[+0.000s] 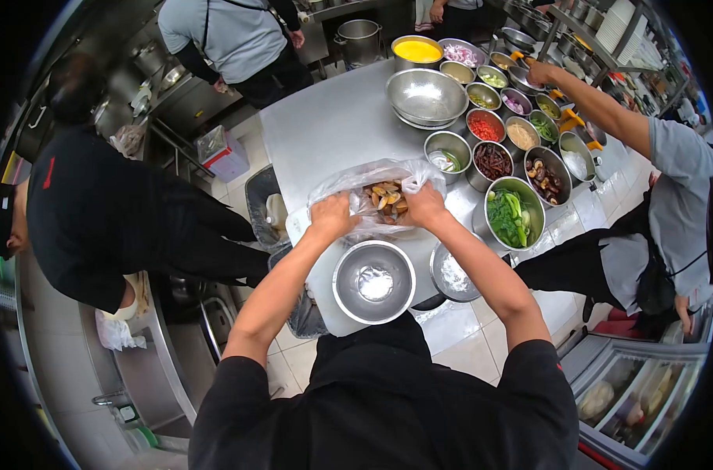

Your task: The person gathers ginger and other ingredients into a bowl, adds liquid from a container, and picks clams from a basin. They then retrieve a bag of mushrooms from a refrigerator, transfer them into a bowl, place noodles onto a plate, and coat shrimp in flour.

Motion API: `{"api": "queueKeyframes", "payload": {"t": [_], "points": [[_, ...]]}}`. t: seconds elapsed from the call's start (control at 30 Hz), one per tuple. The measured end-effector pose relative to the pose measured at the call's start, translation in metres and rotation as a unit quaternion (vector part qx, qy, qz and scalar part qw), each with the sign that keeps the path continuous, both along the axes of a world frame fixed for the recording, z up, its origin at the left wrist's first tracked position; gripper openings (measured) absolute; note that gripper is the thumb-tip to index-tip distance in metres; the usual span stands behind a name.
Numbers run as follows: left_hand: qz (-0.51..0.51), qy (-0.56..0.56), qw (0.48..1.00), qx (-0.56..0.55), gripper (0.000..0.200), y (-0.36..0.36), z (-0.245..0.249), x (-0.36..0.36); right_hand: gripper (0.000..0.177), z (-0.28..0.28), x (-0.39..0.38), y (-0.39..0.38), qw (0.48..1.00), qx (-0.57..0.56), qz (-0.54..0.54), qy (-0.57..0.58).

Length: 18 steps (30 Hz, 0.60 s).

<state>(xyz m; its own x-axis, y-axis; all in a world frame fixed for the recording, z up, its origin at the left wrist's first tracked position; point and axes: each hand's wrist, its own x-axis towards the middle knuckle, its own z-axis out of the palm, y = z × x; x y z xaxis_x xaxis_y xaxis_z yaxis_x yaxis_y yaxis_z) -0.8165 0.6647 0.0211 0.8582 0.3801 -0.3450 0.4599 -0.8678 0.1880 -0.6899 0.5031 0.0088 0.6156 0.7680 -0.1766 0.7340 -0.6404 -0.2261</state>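
Note:
Both my hands hold a clear plastic bag (355, 182) of clams over the steel table (325, 129). My left hand (332, 217) grips the bag's left edge and my right hand (424, 205) grips its right edge, pulling the mouth apart. The shells (385, 198) show between my hands. Just below the bag stands an empty steel bowl (373, 282), with a second smaller bowl (453, 276) to its right.
Many steel bowls of ingredients fill the table's right side, among them greens (510, 213), mushrooms (546, 177) and a large empty bowl (426, 96). A person in black (113, 219) stands left. Another person's arm (599, 110) reaches over the bowls from the right. A third stands at the back (231, 35).

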Motion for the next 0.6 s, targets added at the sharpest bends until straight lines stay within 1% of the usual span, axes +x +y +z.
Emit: {"api": "queueKeyframes", "payload": {"t": [0.03,0.07,0.1,0.13,0.17,0.2,0.27,0.3,0.33,0.37,0.4,0.43,0.47,0.5,0.53,0.57,0.6], "points": [[0.006,-0.014,1.0,0.018,0.061,-0.003,-0.006,-0.004,0.078,-0.019,0.005,-0.002,1.0,0.02,0.005,-0.02],[0.012,-0.028,0.999,0.038,0.062,-0.006,-0.006,-0.006,0.078,-0.017,0.007,-0.003,1.0,0.019,0.002,-0.018],[0.008,-0.026,0.999,0.037,0.062,-0.007,-0.003,-0.005,0.076,-0.015,0.01,-0.002,0.999,0.049,0.021,-0.011],[0.018,-0.055,0.998,0.035,0.058,-0.007,-0.001,-0.006,0.076,-0.014,0.011,-0.002,0.996,0.079,0.04,-0.004],[0.027,-0.083,0.996,0.034,0.054,-0.008,0.006,-0.007,0.067,-0.013,0.012,-0.002,0.994,0.102,0.04,-0.005],[0.024,-0.083,0.996,0.034,0.054,-0.007,0.013,-0.007,0.067,-0.025,0.016,0.0,0.994,0.103,0.037,-0.004],[0.097,-0.118,0.987,-0.039,0.042,-0.002,0.028,-0.01,0.078,-0.056,0.027,0.006,0.995,0.092,0.042,0.0],[0.133,-0.135,0.979,-0.075,0.036,0.003,0.031,-0.012,0.078,-0.032,0.016,0.003,0.995,0.093,0.04,0.001],[0.131,-0.134,0.979,-0.074,0.036,0.01,0.028,-0.013,0.075,-0.008,0.002,-0.003,0.996,0.082,0.023,0.029],[0.177,-0.144,0.961,-0.158,0.034,0.02,0.019,-0.015,0.073,0.009,-0.008,-0.006,0.996,0.071,0.007,0.057],[0.222,-0.151,0.933,-0.241,0.031,0.029,0.008,-0.017,0.073,0.004,-0.009,-0.006,0.996,0.072,0.004,0.059],[0.235,-0.207,0.897,-0.312,0.025,0.038,-0.008,-0.017,0.074,-0.004,-0.009,-0.005,0.993,0.099,0.051,0.046],[0.235,-0.205,0.897,-0.312,0.025,0.037,-0.003,-0.015,0.076,-0.003,-0.012,-0.005,0.987,0.126,0.098,0.031],[0.25,-0.233,0.873,-0.349,0.022,0.036,0.004,-0.011,0.079,0.0,-0.015,-0.005,0.985,0.128,0.1,0.06],[0.267,-0.261,0.844,-0.385,0.019,0.038,0.009,-0.008,0.079,0.001,-0.019,-0.004,0.985,0.127,0.103,0.062],[0.248,-0.274,0.848,-0.38,0.018,0.042,0.01,-0.004,0.083,0.001,-0.022,-0.004,0.983,0.145,0.102,0.038],[0.251,-0.275,0.847,-0.379,0.018,0.04,0.02,-0.001,0.088,0.001,-0.025,-0.003,0.981,0.165,0.101,0.013]]}}
